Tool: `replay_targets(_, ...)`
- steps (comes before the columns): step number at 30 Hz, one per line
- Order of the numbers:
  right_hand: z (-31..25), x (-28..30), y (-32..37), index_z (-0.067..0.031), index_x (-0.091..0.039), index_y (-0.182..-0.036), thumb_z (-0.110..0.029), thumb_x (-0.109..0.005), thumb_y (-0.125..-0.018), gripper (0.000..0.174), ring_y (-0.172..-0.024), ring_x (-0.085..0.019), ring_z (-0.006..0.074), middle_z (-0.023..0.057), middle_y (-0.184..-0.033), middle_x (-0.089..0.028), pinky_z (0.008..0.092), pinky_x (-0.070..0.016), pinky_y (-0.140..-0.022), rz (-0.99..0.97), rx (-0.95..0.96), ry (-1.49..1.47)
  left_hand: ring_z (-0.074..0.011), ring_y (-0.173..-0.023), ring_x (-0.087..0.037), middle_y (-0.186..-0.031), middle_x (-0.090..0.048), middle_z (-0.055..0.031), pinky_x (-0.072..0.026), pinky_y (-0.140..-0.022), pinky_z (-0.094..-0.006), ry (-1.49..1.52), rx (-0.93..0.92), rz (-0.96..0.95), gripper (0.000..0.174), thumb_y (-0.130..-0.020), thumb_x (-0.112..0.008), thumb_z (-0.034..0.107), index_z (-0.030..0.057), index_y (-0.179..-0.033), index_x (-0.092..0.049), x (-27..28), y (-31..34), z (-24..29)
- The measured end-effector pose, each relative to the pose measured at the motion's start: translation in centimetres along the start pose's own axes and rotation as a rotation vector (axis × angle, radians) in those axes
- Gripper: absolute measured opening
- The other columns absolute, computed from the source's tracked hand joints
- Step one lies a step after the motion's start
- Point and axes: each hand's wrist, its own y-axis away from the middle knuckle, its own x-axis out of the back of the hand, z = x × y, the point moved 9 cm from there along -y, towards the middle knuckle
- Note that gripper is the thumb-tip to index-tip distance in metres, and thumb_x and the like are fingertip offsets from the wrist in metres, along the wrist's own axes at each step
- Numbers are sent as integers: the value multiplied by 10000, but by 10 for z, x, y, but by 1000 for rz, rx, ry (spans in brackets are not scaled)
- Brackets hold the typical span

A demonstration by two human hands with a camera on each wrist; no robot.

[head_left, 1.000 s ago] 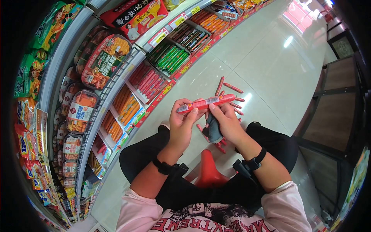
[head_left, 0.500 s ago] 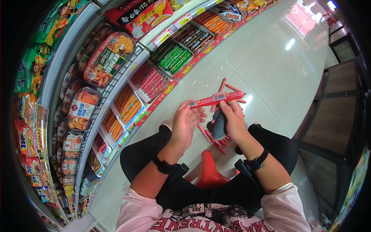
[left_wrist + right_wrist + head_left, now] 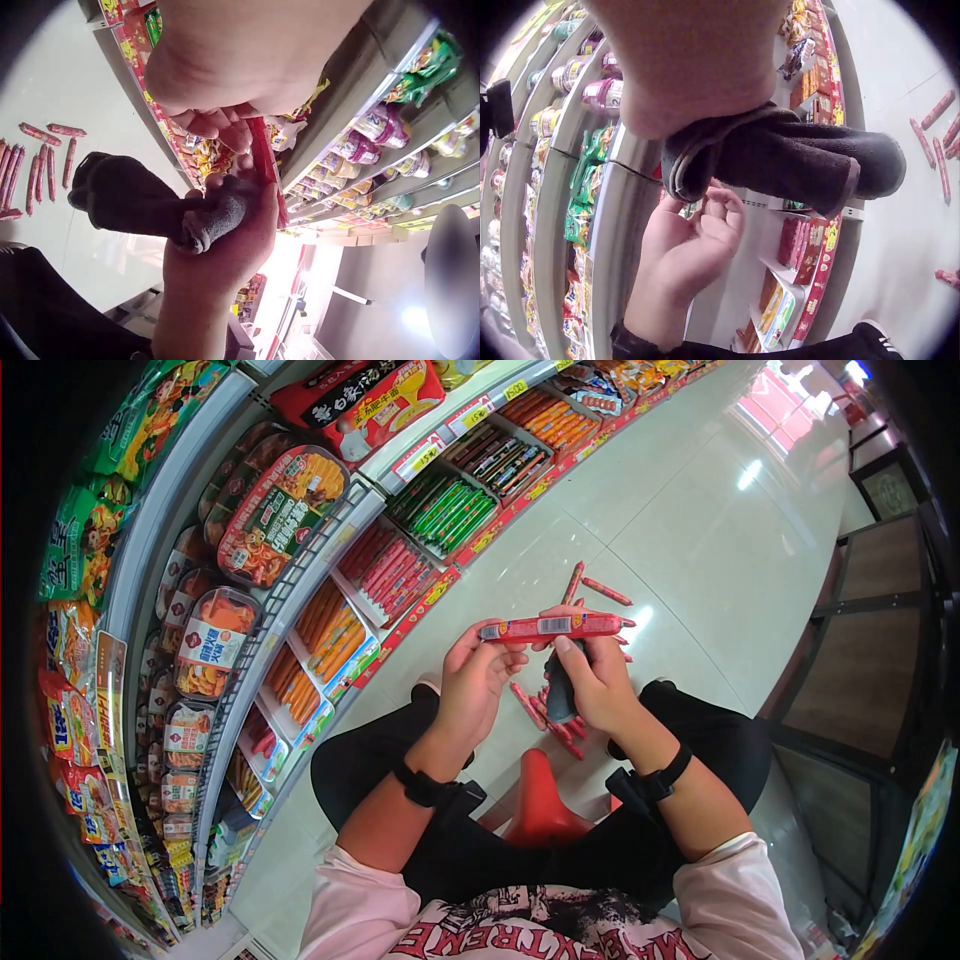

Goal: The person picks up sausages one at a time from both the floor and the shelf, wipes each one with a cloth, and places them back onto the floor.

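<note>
A long red wrapped stick (image 3: 590,625) lies level between both hands in the head view. My left hand (image 3: 474,685) pinches its left end with thumb and fingers. The right hand (image 3: 605,685) holds its right part, thumb across the near side, and also grips a dark grey cloth (image 3: 559,695) that hangs below the stick. In the left wrist view the cloth (image 3: 135,196) droops from the right hand (image 3: 217,262), and the stick's red edge (image 3: 264,154) shows behind the fingers. The right wrist view shows the cloth (image 3: 787,161) large, hiding most of the stick.
Several red sticks (image 3: 560,730) lie on the tiled floor (image 3: 680,550) beyond and below the hands. Shelves with boxed sticks (image 3: 443,510) and packaged food (image 3: 283,515) stand at the left. A red stool (image 3: 540,800) shows between the legs; dark cabinets (image 3: 870,660) stand at the right.
From half a second ago, the stick has turned from slanting up rightward to nearly level, and its right end has moved slightly left and down. The left fingers have closed in nearer to it.
</note>
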Motion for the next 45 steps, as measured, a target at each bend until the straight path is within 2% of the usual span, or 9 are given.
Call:
replay_targets(4,1,0,0,5,-565,-1339,-130,-523,-1054,319,-899,-633,115,77,-1056,-687,283,-526,-787,26,-38,-34,-203,-949,-689,-1043,-714,-117,-510,-873,-332,114,6,-49,276,-1051,-519,149,27,-1298,-536,-2,1,3)
replay_targets(20,-7,-4,3,0,-589,-1317,-123,-525,-1046,305,-811,-639,109,63,-1009,-706,281,-527,-740,-14,34,50,-186,-850,-676,-968,-711,-112,-544,-820,-330,-15,-15,27,297,-1029,-503,132,-25,-1277,-552,4,2,5)
replay_targets(23,-9,-4,4,-15,-602,-1309,-125,-548,-1037,299,-784,-654,116,62,-965,-703,291,-526,-711,-13,91,142,-183,-847,-681,-971,-717,-110,-544,-808,-326,-4,-7,12,290,-1030,-503,136,-21,-1266,-563,8,1,2)
replay_targets(26,-19,-6,6,-40,-617,-1302,-108,-615,-974,335,-723,-690,179,79,-921,-714,322,-531,-665,-23,180,332,-180,-874,-686,-1002,-720,-86,-544,-805,-334,18,51,13,275,-1041,-513,160,16,-1266,-579,10,1,-3)
replay_targets(29,-34,-11,11,-78,-630,-1298,-99,-678,-881,420,-690,-703,259,96,-889,-718,357,-534,-624,-46,465,667,-179,-897,-693,-1034,-720,-61,-539,-790,-332,32,138,73,240,-1053,-522,180,60,-1248,-595,8,4,-6)
replay_targets(31,-41,-15,15,-95,-638,-1284,-108,-706,-822,467,-706,-703,283,95,-888,-717,369,-531,-609,-49,543,723,-180,-910,-705,-1036,-721,-57,-530,-765,-311,0,150,85,195,-1062,-520,180,78,-1205,-605,6,5,-5)
replay_targets(34,-42,-18,17,-109,-642,-1267,-122,-730,-780,495,-727,-710,279,80,-887,-710,375,-525,-595,-73,572,772,-134,-809,-667,-941,-686,-22,-512,-714,-288,-53,200,135,169,-1059,-533,181,89,-1174,-616,3,5,-8)
replay_targets(40,-50,-22,20,-81,-644,-1252,-118,-765,-745,523,-703,-694,272,91,-876,-710,365,-513,-593,-113,589,795,-37,-569,-382,-692,-420,71,-354,-539,-235,-41,185,92,128,-1036,-574,152,70,-1127,-612,12,1,-13)
replay_targets(45,-38,-16,18,-110,-629,-1253,-155,-760,-797,477,-714,-703,274,82,-832,-701,372,-501,-573,-74,483,736,-25,-560,-327,-673,-360,84,-288,-516,-222,28,148,118,26,-1017,-569,114,89,-1014,-575,15,-2,-8)
